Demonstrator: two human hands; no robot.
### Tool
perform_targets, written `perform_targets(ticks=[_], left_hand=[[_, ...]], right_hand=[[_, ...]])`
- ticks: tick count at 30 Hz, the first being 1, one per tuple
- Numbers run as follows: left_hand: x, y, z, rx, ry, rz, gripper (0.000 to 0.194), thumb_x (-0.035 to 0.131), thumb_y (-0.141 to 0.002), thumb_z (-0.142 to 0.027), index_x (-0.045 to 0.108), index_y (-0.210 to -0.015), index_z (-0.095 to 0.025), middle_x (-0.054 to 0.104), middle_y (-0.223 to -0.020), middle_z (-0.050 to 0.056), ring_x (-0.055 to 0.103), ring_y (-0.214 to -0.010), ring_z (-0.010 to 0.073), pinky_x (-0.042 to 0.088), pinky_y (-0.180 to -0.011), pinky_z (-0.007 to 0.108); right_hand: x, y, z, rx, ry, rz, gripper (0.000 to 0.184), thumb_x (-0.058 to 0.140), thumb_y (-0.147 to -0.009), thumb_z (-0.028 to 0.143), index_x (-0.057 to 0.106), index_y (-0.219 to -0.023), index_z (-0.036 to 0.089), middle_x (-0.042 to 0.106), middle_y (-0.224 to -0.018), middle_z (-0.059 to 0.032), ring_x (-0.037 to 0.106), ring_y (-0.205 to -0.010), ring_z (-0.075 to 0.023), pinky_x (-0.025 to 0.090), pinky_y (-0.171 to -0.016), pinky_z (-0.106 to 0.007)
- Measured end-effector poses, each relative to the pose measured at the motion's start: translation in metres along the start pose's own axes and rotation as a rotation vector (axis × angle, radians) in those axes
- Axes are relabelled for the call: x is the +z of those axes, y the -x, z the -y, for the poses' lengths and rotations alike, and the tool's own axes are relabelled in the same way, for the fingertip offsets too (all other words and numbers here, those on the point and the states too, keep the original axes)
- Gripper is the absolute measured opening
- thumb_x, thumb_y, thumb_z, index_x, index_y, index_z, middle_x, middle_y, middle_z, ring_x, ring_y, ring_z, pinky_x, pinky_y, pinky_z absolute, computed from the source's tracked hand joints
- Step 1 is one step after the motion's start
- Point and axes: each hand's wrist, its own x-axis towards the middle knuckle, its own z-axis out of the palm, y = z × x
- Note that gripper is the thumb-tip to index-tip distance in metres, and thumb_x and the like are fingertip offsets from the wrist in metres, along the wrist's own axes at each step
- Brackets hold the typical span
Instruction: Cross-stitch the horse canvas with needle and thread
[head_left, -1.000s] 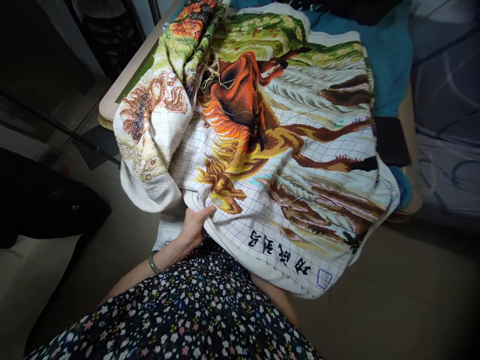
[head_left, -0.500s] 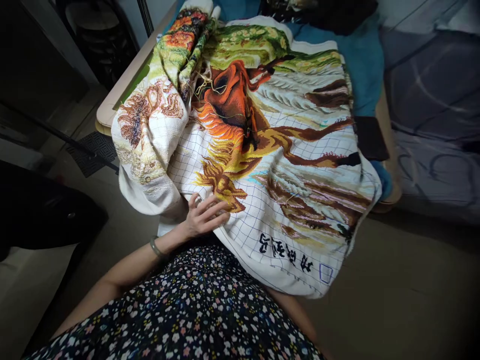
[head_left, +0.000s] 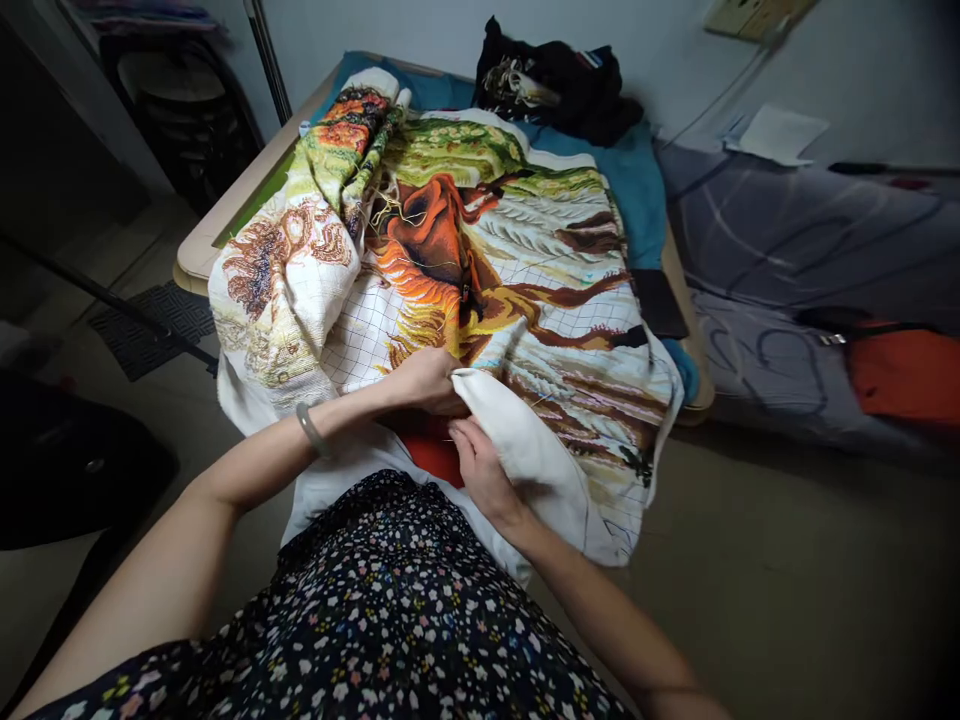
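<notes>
A large cross-stitch cloth (head_left: 570,345) with horses and a printed grid lies over a small table. Its near edge is folded up, baring the white back (head_left: 517,425). My left hand (head_left: 427,380), a bangle on its wrist, is closed on that lifted edge, over the yellow stitched mane. Just below and right of it, beneath the fold, my right hand (head_left: 484,470) has its thumb and fingers pinched together; what they hold is too small to make out. Between the hands and my lap shows something red (head_left: 431,455), partly covered by the cloth.
The table's pale rim (head_left: 199,245) shows at the left. A black cloth bundle (head_left: 559,95) lies at the back on a teal cover (head_left: 637,180). To the right are a patterned grey bed or sofa (head_left: 750,260) and an orange bag (head_left: 907,370).
My left hand has gone from resting flat on the cloth to gripping its edge, now turned up. My right hand has come into view from below. The view has tilted up and right.
</notes>
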Motion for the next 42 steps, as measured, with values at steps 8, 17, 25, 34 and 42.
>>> perform_targets(ticks=[8,17,25,34,42], left_hand=[[-0.001,-0.030,0.020,-0.204,0.383,0.246,0.012,0.072,-0.057,-0.019,0.062,-0.055,-0.013,0.050,-0.053,-0.002,0.042,-0.051,0.0104,0.035,-0.052,0.025],[-0.012,-0.030,0.028,-0.292,0.620,0.393,0.015,0.076,-0.050,-0.011,0.067,-0.062,-0.011,0.064,-0.056,-0.001,0.053,-0.051,0.0107,0.042,-0.051,0.021],[-0.008,-0.033,0.033,-0.291,0.659,0.395,0.010,0.075,-0.056,-0.006,0.067,-0.063,-0.009,0.064,-0.056,0.002,0.053,-0.049,0.0107,0.043,-0.050,0.021],[-0.006,-0.032,0.034,-0.292,0.724,0.376,0.012,0.075,-0.055,-0.005,0.068,-0.064,-0.008,0.065,-0.057,0.003,0.053,-0.049,0.0101,0.044,-0.051,0.021],[-0.001,-0.030,0.037,-0.293,0.723,0.326,0.016,0.080,-0.055,-0.007,0.065,-0.060,-0.008,0.061,-0.053,0.003,0.051,-0.046,0.0099,0.041,-0.047,0.020]], right_hand=[[-0.055,-0.047,0.001,-0.387,0.399,0.168,0.024,0.049,-0.096,0.015,0.070,-0.086,0.018,0.064,-0.080,-0.0071,0.058,-0.079,-0.0196,0.046,-0.073,-0.030],[-0.056,-0.065,-0.022,-0.317,0.127,0.186,0.015,0.060,-0.091,0.015,0.074,-0.086,0.018,0.070,-0.075,-0.0033,0.064,-0.071,-0.0160,0.048,-0.067,-0.027],[-0.052,-0.063,-0.024,-0.352,0.160,0.160,0.016,0.059,-0.092,0.013,0.075,-0.089,0.016,0.068,-0.077,-0.0046,0.062,-0.071,-0.0161,0.048,-0.066,-0.026],[-0.049,-0.060,-0.023,-0.404,0.302,0.117,0.019,0.058,-0.091,0.012,0.076,-0.092,0.017,0.065,-0.075,-0.0049,0.060,-0.070,-0.0166,0.046,-0.065,-0.026],[-0.047,-0.063,-0.031,-0.335,0.116,0.114,0.017,0.061,-0.090,0.015,0.077,-0.090,0.021,0.073,-0.078,-0.0037,0.066,-0.072,-0.0167,0.051,-0.069,-0.027]])
